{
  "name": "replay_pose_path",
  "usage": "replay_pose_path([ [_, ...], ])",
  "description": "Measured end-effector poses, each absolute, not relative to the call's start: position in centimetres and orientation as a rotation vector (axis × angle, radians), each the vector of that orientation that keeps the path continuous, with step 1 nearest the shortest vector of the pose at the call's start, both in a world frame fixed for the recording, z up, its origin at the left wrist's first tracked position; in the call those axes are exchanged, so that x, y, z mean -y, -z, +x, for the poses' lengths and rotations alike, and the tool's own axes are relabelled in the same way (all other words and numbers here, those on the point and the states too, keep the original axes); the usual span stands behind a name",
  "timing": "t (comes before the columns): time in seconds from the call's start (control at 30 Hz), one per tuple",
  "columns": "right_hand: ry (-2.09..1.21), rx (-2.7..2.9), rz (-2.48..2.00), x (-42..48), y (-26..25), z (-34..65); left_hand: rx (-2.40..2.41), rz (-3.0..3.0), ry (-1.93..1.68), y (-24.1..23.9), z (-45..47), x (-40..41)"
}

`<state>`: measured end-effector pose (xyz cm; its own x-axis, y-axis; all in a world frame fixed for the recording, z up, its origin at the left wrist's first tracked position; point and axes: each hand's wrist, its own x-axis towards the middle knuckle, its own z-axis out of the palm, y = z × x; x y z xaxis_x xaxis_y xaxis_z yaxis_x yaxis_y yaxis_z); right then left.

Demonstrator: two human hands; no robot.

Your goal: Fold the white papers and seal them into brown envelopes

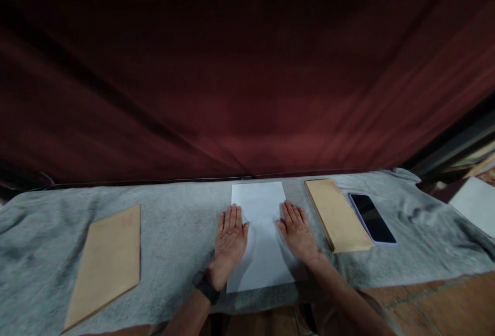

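Observation:
A white sheet of paper (260, 207) lies flat on the grey cloth (178, 222) covering the table, straight in front of me. My left hand (229, 238) rests flat at the sheet's left edge, fingers stretched out and together. My right hand (297, 230) lies flat at the sheet's right edge, fingers extended too. Neither hand holds anything. A dark watch (204, 287) sits on my left wrist.
A brown envelope (106, 261) lies at the left. A stack of brown envelopes (336, 212) lies to the right of the sheet, with a dark phone (372, 217) beside it. A dark red curtain (247, 78) hangs behind the table. Another white sheet (475, 204) shows at far right.

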<state>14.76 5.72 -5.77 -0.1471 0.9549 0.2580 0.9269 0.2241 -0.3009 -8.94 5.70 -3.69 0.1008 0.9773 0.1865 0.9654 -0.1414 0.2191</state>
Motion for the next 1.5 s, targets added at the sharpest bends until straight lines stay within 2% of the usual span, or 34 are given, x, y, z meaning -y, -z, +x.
replay_pose_path([
  [0.17,-0.150,2.016,-1.726,-8.3,3.6,12.8,-1.962,2.344,-0.588,1.6,-6.4,-9.0],
  [0.37,-0.263,2.124,-1.551,-12.8,3.2,8.2,-1.857,2.400,-0.561,3.3,-3.8,-10.9],
  [0.6,-0.055,2.230,-1.609,-13.4,5.4,9.5,-1.940,2.407,-0.489,4.1,-4.9,-10.7],
  [0.8,0.156,2.254,-1.789,-12.3,5.4,13.2,-2.022,2.396,-0.402,3.7,-6.9,-10.1],
  [0.97,0.179,2.185,-1.873,-10.1,4.5,14.6,-2.087,2.391,-0.383,2.8,-9.3,-8.9],
  [1.07,0.130,2.179,-1.808,-7.0,4.0,13.6,-2.004,2.448,-0.525,2.3,-8.9,-6.7],
  [1.17,0.034,2.332,-1.591,-3.1,4.2,11.9,-1.714,2.566,-0.616,2.8,-7.5,-3.4],
  [1.33,-0.019,2.446,-1.490,0.7,5.0,11.8,-1.477,2.653,-0.486,4.0,-7.3,0.5],
  [1.5,-0.198,2.445,-1.545,0.2,3.8,15.1,-1.425,2.564,-0.367,2.9,-10.7,0.9],
])
